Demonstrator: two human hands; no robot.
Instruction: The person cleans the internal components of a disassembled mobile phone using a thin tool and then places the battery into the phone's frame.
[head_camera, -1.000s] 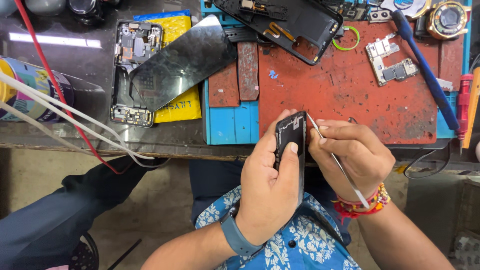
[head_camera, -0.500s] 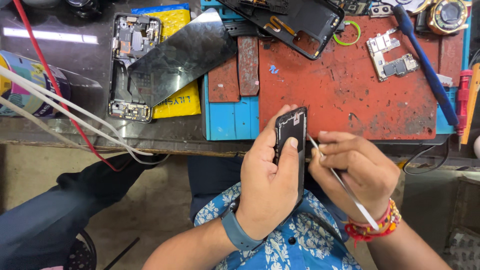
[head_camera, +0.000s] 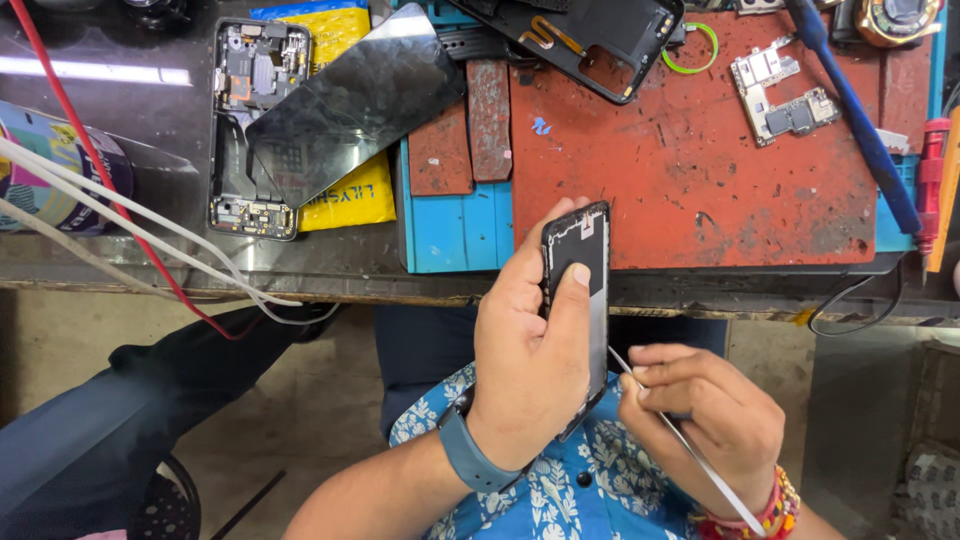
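My left hand (head_camera: 528, 350) grips a black phone frame (head_camera: 580, 270) upright in front of my chest, thumb pressed on its inner face. A blue watch band sits on that wrist. My right hand (head_camera: 705, 410) holds thin metal tweezers (head_camera: 680, 440), their tip touching the frame's lower right edge. Beads in red and orange circle the right wrist.
A worn red mat (head_camera: 690, 150) on the bench (head_camera: 330, 265) carries a circuit board (head_camera: 785, 95), a green ring (head_camera: 700, 45) and another black phone frame (head_camera: 590, 40). Left lie an opened phone (head_camera: 250, 130), a dark glass panel (head_camera: 350, 105), a yellow pack (head_camera: 345, 195), white and red cables (head_camera: 120, 220). A blue-handled tool (head_camera: 860, 130) lies right.
My right hand has dropped lower and drawn back toward my body with the tweezers. The phone frame sits slightly higher and more upright in my left hand.
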